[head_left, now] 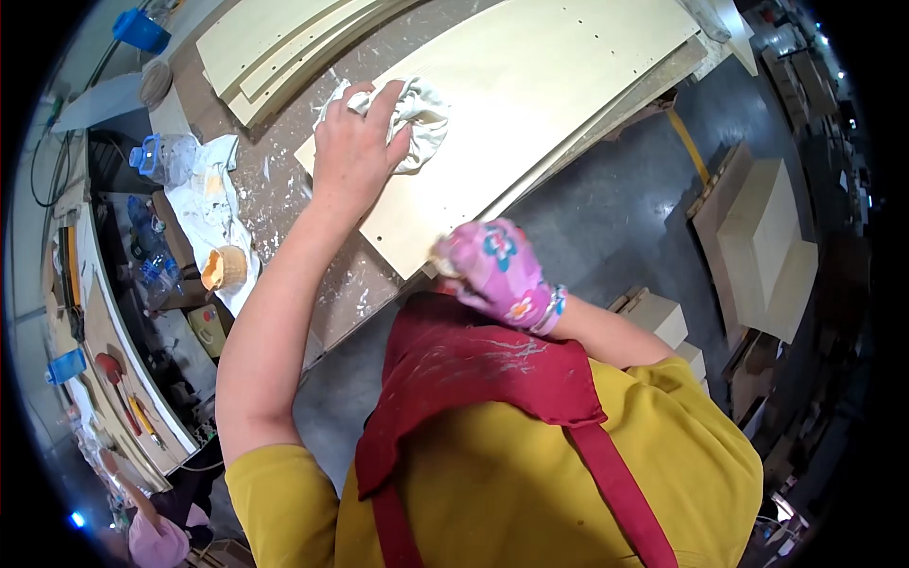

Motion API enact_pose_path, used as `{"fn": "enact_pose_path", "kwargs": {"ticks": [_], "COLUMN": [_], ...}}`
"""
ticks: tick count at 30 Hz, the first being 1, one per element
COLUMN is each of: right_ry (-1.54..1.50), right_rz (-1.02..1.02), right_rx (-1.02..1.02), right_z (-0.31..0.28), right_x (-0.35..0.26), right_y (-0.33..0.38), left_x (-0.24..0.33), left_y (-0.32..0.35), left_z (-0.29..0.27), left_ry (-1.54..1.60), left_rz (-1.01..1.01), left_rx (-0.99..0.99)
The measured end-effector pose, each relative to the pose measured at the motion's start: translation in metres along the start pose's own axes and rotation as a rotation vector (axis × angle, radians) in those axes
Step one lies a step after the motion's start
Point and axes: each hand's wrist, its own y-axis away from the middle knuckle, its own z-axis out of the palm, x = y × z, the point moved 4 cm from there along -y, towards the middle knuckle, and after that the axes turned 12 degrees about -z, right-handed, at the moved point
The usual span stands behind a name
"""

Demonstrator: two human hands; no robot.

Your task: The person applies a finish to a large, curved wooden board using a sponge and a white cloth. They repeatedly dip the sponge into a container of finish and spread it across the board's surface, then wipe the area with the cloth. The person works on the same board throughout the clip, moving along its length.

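My bare left hand (355, 151) presses a crumpled white cloth (423, 123) onto a cream-coloured panel (511, 90), its fingers bent into the folds. The panel is long, with a curved far edge and small dark holes near its edges; it lies on top of at least one similar board. My right hand (497, 270), in a pink flowered glove, is closed at the panel's near corner. Its fingertips are blurred, and a small pale thing by them cannot be made out.
More curved cream panels (275, 66) are stacked at the back of the paint-spotted workbench (284, 189). To the left, a clear plastic jug (170, 159) and an orange-brown cup (223, 268) stand on a stained white cloth (216, 185). Pale boards (767, 246) stand on the floor at right.
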Motion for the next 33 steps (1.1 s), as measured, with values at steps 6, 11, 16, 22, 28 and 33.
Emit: {"fn": "enact_pose_path", "kwargs": {"ticks": [6,11,16,22,28,33], "right_ry": [0.185,0.214,0.288,0.144,0.318,0.361], "right_rz": [-0.057,0.089,0.271,-0.002,0.422,0.113], "right_rx": [0.055,0.094,0.525,0.296,0.563,0.368], "right_z": [0.001,-0.033,-0.063,-0.014,-0.075,-0.057], "right_x": [-0.012,0.027,0.076,0.002,0.09,0.052], "right_y": [-0.002,0.01,0.035,0.0,0.039,0.016], "left_x": [0.003,0.001,0.005,0.003,0.003,0.001], "left_y": [-0.001,0.001,-0.002,-0.001,0.0,-0.001], "left_z": [-0.001,-0.003,-0.002,0.001,0.0,0.001], "left_ry": [0.0,-0.007,-0.007,-0.014,-0.009,-0.037], "left_rz": [-0.017,-0.044,-0.047,-0.067,-0.066,-0.08], "left_rx": [-0.014,-0.033,-0.041,-0.064,-0.084,-0.098]}}
